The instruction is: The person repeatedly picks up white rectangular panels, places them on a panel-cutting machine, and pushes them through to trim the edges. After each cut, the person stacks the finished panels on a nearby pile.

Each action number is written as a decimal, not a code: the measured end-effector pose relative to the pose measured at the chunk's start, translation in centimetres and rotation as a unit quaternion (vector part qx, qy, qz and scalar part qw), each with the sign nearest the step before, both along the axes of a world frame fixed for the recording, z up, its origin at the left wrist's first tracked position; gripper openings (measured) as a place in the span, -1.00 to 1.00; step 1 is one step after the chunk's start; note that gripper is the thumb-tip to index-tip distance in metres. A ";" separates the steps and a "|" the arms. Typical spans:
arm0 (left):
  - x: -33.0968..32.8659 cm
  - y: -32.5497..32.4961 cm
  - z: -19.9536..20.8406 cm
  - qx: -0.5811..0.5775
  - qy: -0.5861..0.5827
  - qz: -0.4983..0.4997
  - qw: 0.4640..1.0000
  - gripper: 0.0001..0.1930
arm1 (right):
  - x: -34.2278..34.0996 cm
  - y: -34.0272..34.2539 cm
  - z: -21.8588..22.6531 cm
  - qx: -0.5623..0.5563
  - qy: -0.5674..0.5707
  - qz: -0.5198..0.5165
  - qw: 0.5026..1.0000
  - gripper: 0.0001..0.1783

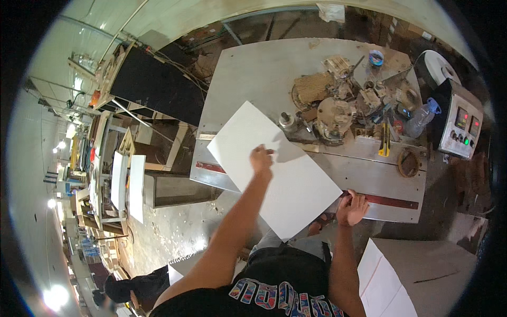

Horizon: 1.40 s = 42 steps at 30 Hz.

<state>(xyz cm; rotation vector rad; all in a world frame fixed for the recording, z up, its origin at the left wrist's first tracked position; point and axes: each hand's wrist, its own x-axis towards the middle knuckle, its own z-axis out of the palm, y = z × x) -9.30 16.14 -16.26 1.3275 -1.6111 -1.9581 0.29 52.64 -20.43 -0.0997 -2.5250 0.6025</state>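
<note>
A large white rectangular board (285, 179) lies slanted over the front of the metal worktable (243, 68), its near corner jutting past the edge toward my body. Over the board's middle, my left hand (261, 160) has its fingers bent and drawn together, casting a shadow; anything pinched in them is too small to make out. My right hand (353, 207) is at the board's right corner, fingers curled, thumb side against that corner. Beneath it runs a dark red strip (393, 202) set along the table's front.
Dusty machine parts (334, 119) crowd the table's right half, with a yellow cutter knife (384, 140), a plastic bottle (421, 119) and a tape roll (376, 58). A control box (462, 121) stands at the right. White sheets (383, 280) lie lower right. Another person (140, 288) is at lower left.
</note>
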 end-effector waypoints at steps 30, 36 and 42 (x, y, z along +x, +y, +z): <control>12.6 -31.4 -0.3 -0.530 -0.075 -0.183 0.825 -0.32 | 14.9 -13.5 -0.1 -0.540 -0.325 -0.130 0.765 -0.57; 12.9 -31.6 -0.1 -0.519 -0.068 -0.189 0.831 -0.30 | 12.6 -17.2 -0.5 -0.578 -0.284 -0.126 0.755 -0.33; 12.7 -31.4 -0.6 -0.513 -0.087 -0.196 0.831 -0.29 | 13.7 -16.6 -1.3 -0.727 -0.264 -0.040 0.633 -0.39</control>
